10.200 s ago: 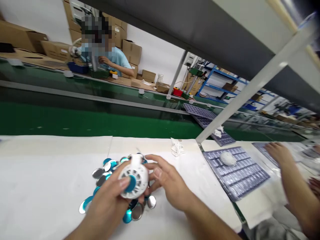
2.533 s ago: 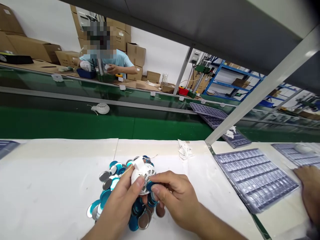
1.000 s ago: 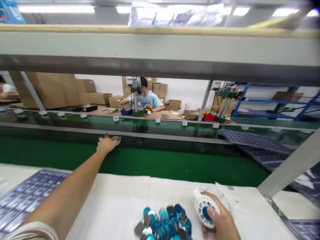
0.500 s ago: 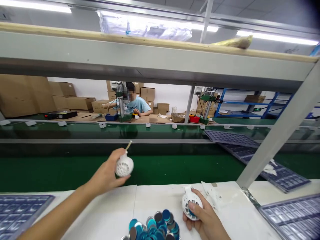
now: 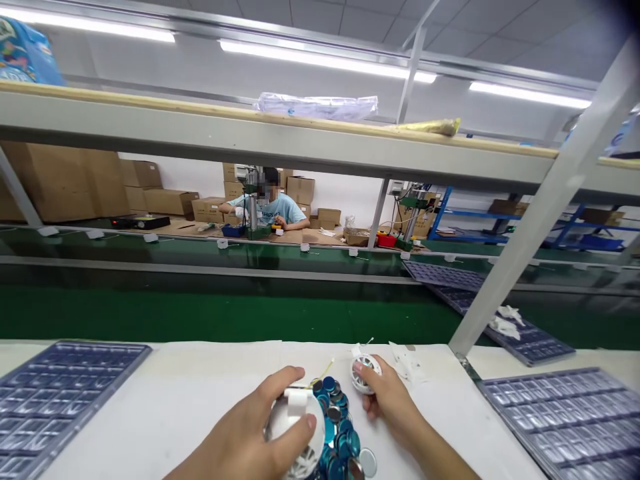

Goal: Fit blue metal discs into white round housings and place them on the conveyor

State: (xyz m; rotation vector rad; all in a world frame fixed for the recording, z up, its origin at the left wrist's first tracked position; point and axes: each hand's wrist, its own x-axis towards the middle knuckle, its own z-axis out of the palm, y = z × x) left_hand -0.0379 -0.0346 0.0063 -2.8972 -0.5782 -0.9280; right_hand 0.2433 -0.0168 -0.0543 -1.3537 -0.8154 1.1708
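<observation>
My left hand (image 5: 240, 433) is closed round a white round fan-like plastic housing (image 5: 299, 403) with a square tab and thin yellowish wires. It is close to the camera, over the left side of a heap of shiny blue and silver discs (image 5: 333, 415). Gripped between the thumb and fingers of my right hand (image 5: 393, 397) is a second white round housing (image 5: 367, 363) with slotted openings. That one is just beyond the heap, to its right, with a small tab and thin wire at its top.
Dark compartment trays lie at the left (image 5: 65, 393) and right (image 5: 570, 420) of the white worktop (image 5: 200, 387). A slanted metal post (image 5: 510, 233) stands at right. Beyond runs a green conveyor (image 5: 175, 313) with small white parts. A co-worker (image 5: 285, 208) sits across, behind a bench press.
My left hand has come back from over the conveyor to beside the discs, its housing turned to show the tab. The right-hand housing has shifted slightly away. The camera view has tilted up.
</observation>
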